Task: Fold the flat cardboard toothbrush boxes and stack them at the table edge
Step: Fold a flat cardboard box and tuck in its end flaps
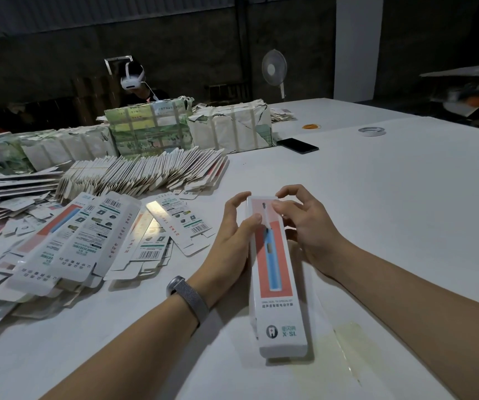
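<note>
A folded white toothbrush box (277, 287) with a red panel and a blue brush picture lies lengthwise on the white table (376, 197), its far end raised between my hands. My left hand (232, 238) grips its left side, thumb on the top face. My right hand (304, 223) pinches the far end from the right, thumb on top. Left of them, several folded boxes (67, 249) lie in a loose heap. A long fanned row of flat box blanks (145, 174) stands behind the heap.
Taped paper bundles (229, 125) line the back, with a person in a headset behind them. A black phone (297, 145), a tape roll (371, 131) and rubber bands (311, 127) lie far right. A fan (274, 67) stands beyond the table.
</note>
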Tool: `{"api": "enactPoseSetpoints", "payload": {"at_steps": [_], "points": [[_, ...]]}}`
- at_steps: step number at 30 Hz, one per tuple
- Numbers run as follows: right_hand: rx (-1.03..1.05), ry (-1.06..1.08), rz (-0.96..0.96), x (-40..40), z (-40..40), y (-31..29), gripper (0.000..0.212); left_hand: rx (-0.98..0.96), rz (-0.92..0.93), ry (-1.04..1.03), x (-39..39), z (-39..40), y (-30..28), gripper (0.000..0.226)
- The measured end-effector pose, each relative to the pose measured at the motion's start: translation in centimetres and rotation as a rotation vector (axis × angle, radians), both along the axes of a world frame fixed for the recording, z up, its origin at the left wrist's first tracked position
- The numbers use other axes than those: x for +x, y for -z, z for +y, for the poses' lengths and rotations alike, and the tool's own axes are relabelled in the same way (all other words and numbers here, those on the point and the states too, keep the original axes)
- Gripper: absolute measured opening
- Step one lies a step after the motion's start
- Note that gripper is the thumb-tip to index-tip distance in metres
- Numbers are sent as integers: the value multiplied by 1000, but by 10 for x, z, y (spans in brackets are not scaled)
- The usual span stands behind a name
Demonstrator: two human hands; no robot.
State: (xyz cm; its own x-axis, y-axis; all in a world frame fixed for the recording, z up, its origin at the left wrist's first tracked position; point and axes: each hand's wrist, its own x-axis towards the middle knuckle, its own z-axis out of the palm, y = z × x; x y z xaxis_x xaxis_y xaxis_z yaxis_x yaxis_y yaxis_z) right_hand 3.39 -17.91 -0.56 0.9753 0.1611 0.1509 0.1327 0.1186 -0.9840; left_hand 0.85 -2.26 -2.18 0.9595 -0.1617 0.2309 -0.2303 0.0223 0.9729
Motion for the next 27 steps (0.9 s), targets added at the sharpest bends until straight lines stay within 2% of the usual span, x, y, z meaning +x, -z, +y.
{"api": "enactPoseSetpoints", "payload": {"at_steps": [3, 7, 10, 12, 14, 15, 18, 20, 24, 27], "points": [[34, 31, 10, -1, 0, 0, 6, 1, 20, 32, 0, 1, 0, 39], [-164, 131, -103, 2, -3, -4, 6, -94, 43, -59, 1, 1, 1, 37], [-212, -12, -79, 3, -12, -18, 17, -143, 46, -129, 2, 1, 0, 44], [-497, -86, -164, -1, -20, -28, 41, -160, 31, -114, 3, 1, 1, 52], [-875, -72, -331, -6, -23, -32, 68, -151, 15, -109, 3, 1, 3, 52], [-986, -52, -398, -8, -22, -33, 74, -152, 19, -113, 3, 1, 2, 52], [-1088, 14, -457, -14, -20, -35, 73, -150, 59, -101, 4, 0, 1, 52], [-1122, 64, -454, -18, -26, -37, 71, -140, 58, -87, 4, 1, 2, 47], [-1140, 213, -382, -29, -75, -42, 67, -108, 26, -69, 7, 4, 7, 11], [-1203, 374, -327, -41, -134, -50, 67, -78, 3, -93, 10, 5, 13, 7]]}}
